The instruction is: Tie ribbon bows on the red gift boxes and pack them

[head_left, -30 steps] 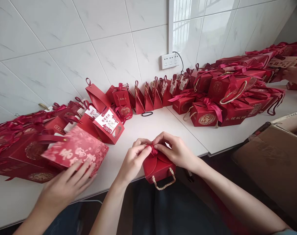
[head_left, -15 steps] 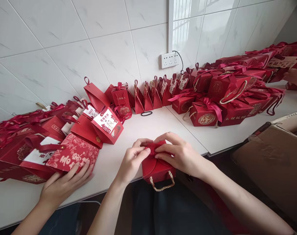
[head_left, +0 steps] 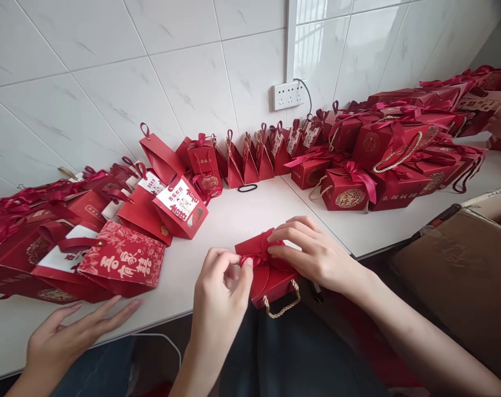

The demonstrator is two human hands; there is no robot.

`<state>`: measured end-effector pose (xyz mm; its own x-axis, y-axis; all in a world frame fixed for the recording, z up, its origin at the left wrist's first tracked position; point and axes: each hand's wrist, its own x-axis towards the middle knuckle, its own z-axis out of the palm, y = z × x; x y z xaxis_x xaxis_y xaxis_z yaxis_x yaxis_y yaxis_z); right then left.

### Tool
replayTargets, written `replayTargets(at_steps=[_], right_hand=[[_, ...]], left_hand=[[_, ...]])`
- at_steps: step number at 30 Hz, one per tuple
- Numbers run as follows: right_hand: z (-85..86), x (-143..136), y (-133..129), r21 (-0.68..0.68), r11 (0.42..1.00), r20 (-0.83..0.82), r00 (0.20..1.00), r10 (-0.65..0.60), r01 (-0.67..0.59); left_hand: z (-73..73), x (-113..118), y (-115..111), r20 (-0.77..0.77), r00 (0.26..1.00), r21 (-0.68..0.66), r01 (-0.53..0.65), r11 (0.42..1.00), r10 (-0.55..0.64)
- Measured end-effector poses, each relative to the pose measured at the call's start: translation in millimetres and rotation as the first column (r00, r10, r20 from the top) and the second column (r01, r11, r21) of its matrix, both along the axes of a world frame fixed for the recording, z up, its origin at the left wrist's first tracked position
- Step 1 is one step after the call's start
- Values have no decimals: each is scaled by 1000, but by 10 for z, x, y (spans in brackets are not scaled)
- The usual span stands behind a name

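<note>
White table (head_left: 237, 212): left fingers (head_left: 244, 284) pinch ribbon (head_left: 258, 259) atop a red box (head_left: 270, 285), inside hidden

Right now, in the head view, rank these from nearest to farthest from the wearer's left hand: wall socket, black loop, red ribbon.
1. Red ribbon: pinched by the left hand, atop the box.
2. Black loop: lying ahead on the white table.
3. Wall socket: farthest, up on the tiled wall behind the table.

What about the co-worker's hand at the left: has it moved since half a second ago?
Yes: the co-worker's hand has moved left, farther from the wall socket, and off the printed face of the floral red box.
</note>
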<state>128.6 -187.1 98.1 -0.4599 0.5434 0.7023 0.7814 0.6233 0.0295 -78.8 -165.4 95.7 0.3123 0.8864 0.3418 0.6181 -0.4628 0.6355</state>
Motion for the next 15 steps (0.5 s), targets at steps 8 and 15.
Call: replayTargets(at_steps=[8, 15], right_hand=[[-26, 80, -43, -178, 984, -44, 999, 16, -24], [-127, 176, -70, -190, 981, -96, 995, 29, -47]], left_hand=[[-152, 68, -71, 75, 997, -52, -1, 999, 5], [-324, -93, 208, -6, 994, -138, 103, 985, -105]])
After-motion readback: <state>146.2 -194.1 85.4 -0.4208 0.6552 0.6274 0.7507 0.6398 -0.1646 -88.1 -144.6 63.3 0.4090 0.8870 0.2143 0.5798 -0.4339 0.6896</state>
